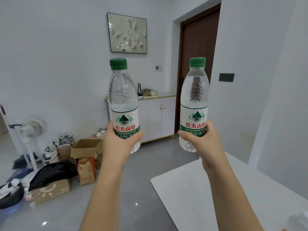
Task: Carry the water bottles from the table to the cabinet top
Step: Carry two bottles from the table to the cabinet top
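My left hand (119, 144) grips the lower part of a clear water bottle (122, 94) with a green cap and a green-and-white label. My right hand (202, 139) grips a second, matching water bottle (195, 95) the same way. Both bottles are upright and held out in front of me at chest height, apart from each other. The white cabinet (156, 117) with gold handles stands against the far wall between the two bottles. The white table (191, 194) lies at the lower right, under my right forearm.
Small items (149, 92) sit on the cabinet top at its left end. Cardboard boxes (86, 150), bags and a standing fan (31, 129) crowd the floor at the left. A dark brown door (198, 52) is right of the cabinet. Grey floor leads to the cabinet.
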Action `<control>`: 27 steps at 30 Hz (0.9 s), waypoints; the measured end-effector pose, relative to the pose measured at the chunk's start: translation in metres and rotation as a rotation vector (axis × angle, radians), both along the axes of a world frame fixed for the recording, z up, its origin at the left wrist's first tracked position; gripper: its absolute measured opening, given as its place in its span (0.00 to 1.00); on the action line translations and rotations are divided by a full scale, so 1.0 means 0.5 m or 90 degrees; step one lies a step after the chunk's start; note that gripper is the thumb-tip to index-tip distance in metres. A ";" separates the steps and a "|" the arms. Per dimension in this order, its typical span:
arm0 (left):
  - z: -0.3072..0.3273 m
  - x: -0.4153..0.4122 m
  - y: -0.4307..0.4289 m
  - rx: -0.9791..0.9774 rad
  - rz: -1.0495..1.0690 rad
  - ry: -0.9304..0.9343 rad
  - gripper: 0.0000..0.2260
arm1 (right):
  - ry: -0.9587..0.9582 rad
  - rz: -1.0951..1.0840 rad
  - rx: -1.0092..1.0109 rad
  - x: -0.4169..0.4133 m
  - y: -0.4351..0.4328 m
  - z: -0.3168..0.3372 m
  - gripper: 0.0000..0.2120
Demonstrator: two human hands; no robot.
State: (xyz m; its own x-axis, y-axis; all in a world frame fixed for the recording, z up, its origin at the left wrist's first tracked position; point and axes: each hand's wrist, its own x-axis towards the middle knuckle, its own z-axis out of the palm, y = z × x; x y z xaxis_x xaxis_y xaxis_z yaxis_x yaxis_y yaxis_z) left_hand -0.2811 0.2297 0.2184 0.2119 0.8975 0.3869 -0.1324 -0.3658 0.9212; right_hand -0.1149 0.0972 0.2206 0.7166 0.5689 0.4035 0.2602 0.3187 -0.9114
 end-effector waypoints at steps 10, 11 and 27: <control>-0.012 -0.008 0.105 -0.014 -0.039 -0.004 0.22 | -0.041 -0.035 -0.010 -0.010 0.101 0.020 0.26; -0.022 -0.005 0.116 -0.023 -0.038 -0.009 0.22 | -0.037 -0.041 -0.012 -0.008 0.115 0.013 0.26; -0.086 0.162 0.470 -0.066 -0.021 0.010 0.25 | -0.016 -0.060 -0.045 0.163 0.500 -0.092 0.32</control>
